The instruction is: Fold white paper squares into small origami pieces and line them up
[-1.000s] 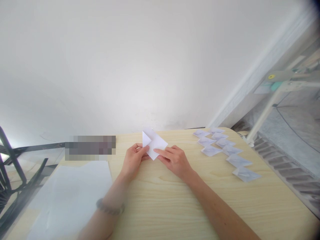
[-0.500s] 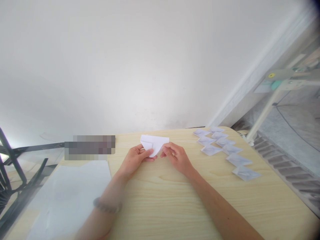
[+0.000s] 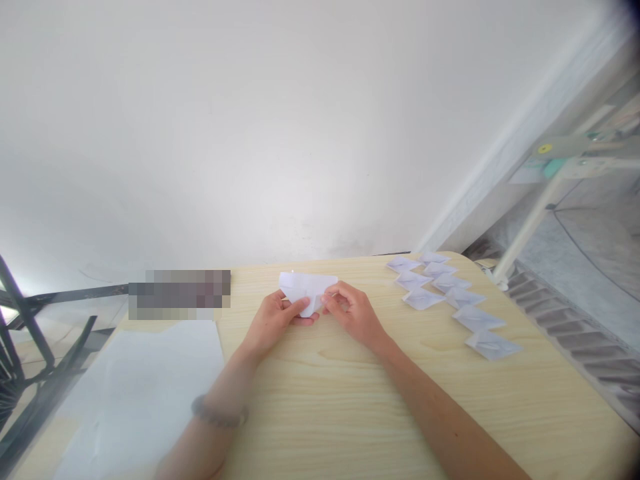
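Observation:
A small folded piece of white paper (image 3: pixel 304 288) is held up over the middle of the table, its long straight edge at the top and its sides narrowing downward. My left hand (image 3: pixel 274 318) grips its lower left part, thumb in front and fingers behind. My right hand (image 3: pixel 354 313) pinches the right side of the paper between thumb and fingers. Several folded white paper boats (image 3: pixel 423 298) lie in two slanting rows to the right of my right hand.
White paper sheets (image 3: pixel 145 380) lie on the left of the wood-grain table (image 3: pixel 320 413). A blurred-out object (image 3: pixel 179 293) sits at the back left. Behind the table rises a white wall (image 3: pixel 300 133); a pale metal frame (image 3: pixel 530 227) stands beyond the right edge.
My right fingers have closed onto the paper's right side. A flap on the front left of the paper now lies differently, and the right part is folded inward. The paper boats have stayed put.

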`<action>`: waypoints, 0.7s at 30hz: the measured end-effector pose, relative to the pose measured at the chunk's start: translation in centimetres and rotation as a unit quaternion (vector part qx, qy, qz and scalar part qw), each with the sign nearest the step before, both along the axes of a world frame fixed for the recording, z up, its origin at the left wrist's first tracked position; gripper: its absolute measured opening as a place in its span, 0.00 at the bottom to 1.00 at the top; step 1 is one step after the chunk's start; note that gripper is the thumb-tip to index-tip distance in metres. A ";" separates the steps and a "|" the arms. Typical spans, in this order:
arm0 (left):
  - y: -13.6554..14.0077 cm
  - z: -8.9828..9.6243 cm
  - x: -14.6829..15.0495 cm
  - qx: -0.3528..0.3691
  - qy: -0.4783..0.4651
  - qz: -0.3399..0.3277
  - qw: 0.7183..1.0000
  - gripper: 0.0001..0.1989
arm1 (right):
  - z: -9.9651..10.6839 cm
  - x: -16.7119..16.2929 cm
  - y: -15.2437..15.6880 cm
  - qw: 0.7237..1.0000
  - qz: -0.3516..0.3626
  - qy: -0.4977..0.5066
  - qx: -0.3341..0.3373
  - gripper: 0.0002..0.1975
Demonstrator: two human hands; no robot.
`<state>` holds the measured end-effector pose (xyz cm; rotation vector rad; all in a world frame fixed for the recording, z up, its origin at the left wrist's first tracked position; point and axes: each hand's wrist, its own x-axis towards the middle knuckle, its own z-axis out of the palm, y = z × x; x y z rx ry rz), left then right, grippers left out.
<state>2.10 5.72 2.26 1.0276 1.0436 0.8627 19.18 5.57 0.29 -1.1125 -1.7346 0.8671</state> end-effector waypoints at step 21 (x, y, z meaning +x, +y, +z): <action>-0.6 -1.5 1.2 0.105 0.049 0.012 0.993 0.15 | -0.1 0.1 0.1 0.994 -0.090 0.059 -0.001 0.06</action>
